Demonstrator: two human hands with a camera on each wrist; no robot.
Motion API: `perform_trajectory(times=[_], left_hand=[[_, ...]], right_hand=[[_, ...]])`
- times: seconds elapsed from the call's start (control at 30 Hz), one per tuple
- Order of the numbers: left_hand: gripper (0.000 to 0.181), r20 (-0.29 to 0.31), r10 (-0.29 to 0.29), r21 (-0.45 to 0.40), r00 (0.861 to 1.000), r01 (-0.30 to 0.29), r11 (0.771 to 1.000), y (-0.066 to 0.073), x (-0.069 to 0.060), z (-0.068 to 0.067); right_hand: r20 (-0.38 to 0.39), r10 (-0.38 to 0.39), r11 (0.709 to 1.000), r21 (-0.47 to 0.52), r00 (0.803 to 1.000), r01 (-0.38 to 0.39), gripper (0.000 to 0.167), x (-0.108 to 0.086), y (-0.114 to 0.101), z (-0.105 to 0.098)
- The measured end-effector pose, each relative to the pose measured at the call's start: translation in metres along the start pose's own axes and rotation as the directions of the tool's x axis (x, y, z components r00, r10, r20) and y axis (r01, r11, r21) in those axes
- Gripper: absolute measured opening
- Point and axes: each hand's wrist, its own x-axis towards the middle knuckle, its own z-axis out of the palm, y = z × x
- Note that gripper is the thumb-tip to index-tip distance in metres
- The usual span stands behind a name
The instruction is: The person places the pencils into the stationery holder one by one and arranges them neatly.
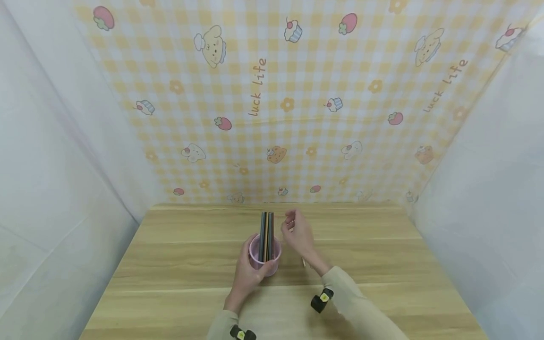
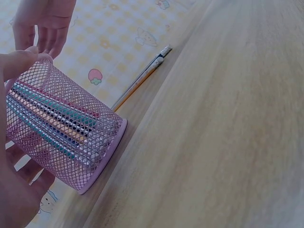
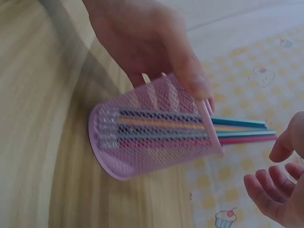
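Observation:
A pink mesh pencil cup (image 1: 278,254) stands on the wooden table, and my left hand (image 1: 248,275) grips it around the side with the thumb near the rim. Inside, several pencils (image 1: 266,231) of different colours stand bunched and leaning, their tops above the rim. The right wrist view shows their eraser ends (image 3: 109,128) at the cup's bottom. My right hand (image 1: 299,234) hovers just right of the cup, fingers loosely bent, nothing in it. Two pencils (image 2: 142,80), one dark and one orange, lie on the table beyond the cup in the left wrist view.
The wooden table (image 1: 178,264) extends on both sides of the cup. Behind it hangs a yellow checked cloth (image 1: 314,132) with cartoon prints. White sheets (image 1: 55,165) enclose the left and right sides.

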Motion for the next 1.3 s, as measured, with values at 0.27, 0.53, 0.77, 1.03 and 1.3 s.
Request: perform_trajectory(times=[0.27, 0.53, 0.77, 1.03, 1.3], left_hand=[[0.094, 0.004, -0.004, -0.009, 1.0, 0.004, 1.0, 0.001, -0.001, 0.0], [0.094, 0.012, -0.033, -0.026, 0.999, 0.034, 0.999, 0.002, -0.003, 0.0], [0.094, 0.011, -0.027, -0.023, 1.0, 0.028, 0.999, 0.001, -0.002, 0.001], [0.095, 0.011, -0.014, -0.01, 1.0, 0.014, 1.0, -0.001, -0.001, 0.0], [0.093, 0.001, 0.0, -0.005, 1.0, 0.0, 1.0, -0.001, -0.002, 0.001]], right_hand=[[-0.003, 0.113, 0.992, 0.053, 0.994, -0.113, 0.028, 0.016, 0.02, -0.019], [-0.057, 0.11, 0.994, 0.026, 0.992, -0.109, 0.03, 0.031, 0.036, -0.03], [-0.069, 0.169, 0.984, 0.065, 0.983, -0.165, 0.026, 0.046, 0.047, -0.033], [-0.055, 0.154, 0.985, 0.087, 0.987, -0.149, 0.031, 0.048, 0.06, -0.031], [0.017, 0.207, 0.977, 0.059, 0.978, -0.207, 0.04, 0.045, 0.08, -0.024]])
